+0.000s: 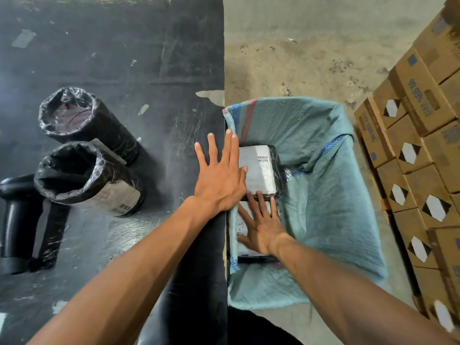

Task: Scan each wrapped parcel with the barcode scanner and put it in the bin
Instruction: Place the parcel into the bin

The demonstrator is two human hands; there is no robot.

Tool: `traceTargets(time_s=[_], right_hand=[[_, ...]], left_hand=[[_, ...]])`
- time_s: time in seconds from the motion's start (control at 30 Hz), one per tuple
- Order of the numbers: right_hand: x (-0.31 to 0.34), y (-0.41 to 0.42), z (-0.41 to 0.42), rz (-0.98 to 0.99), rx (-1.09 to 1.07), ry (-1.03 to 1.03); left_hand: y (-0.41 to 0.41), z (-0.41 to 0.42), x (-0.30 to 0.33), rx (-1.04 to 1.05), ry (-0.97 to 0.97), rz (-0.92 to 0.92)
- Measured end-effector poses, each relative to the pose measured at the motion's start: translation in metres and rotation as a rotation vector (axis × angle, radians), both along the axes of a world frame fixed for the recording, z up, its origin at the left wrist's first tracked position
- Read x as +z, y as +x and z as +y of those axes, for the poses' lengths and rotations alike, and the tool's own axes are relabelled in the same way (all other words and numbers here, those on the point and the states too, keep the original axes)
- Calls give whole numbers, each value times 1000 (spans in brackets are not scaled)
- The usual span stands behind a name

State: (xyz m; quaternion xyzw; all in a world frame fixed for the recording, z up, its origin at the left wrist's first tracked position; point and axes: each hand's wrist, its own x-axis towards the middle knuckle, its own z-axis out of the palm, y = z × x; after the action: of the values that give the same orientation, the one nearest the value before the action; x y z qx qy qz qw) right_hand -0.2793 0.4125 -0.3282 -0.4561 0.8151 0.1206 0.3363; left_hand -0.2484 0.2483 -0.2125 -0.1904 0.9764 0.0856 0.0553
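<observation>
Pressing flat, right hand (262,232) fingers spread on a parcel (242,224) inside the bin (331,195); left hand (220,178) open, holding nothing, beside another barcode-labelled parcel (260,170), print unreadable.

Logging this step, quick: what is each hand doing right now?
Left hand: open, fingers spread, holding nothing.
Right hand: open, flat on a parcel in the bin, no grip.

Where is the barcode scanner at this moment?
The barcode scanner lies on the dark table at the far left edge of the head view, just left of the nearer of two black cylindrical parcels; neither hand touches it.
</observation>
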Motion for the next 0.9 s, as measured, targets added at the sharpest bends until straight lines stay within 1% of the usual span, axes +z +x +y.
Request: traceTargets(time_s=[0.07,0.23,0.37,0.47,0.6,0.67,0.73,0.83,0.9], right_hand=[[-1,-2,0,8,8,25],[7,-6,-1,-59,10,100],[20,-13,1,-89,1,59],[36,-22,9,-99,-42,-46],[59,-31,20,-68,-227,-178],[73,-34,24,-47,-292,-247],[91,-38,23,-22,-366,-332],[125,-34,15,33,-442,-471],[149,-29,6,65,-494,-547]], left_hand=[[1,-1,2,-7,11,2],[3,-2,8,-10,74,-3],[4,-3,6,-9,91,19],[6,-3,6,0,144,72],[10,-4,11,45,250,174],[12,-6,17,68,300,185],[12,-11,28,79,295,176],[14,-22,56,39,236,236],[14,-29,80,5,221,245]])
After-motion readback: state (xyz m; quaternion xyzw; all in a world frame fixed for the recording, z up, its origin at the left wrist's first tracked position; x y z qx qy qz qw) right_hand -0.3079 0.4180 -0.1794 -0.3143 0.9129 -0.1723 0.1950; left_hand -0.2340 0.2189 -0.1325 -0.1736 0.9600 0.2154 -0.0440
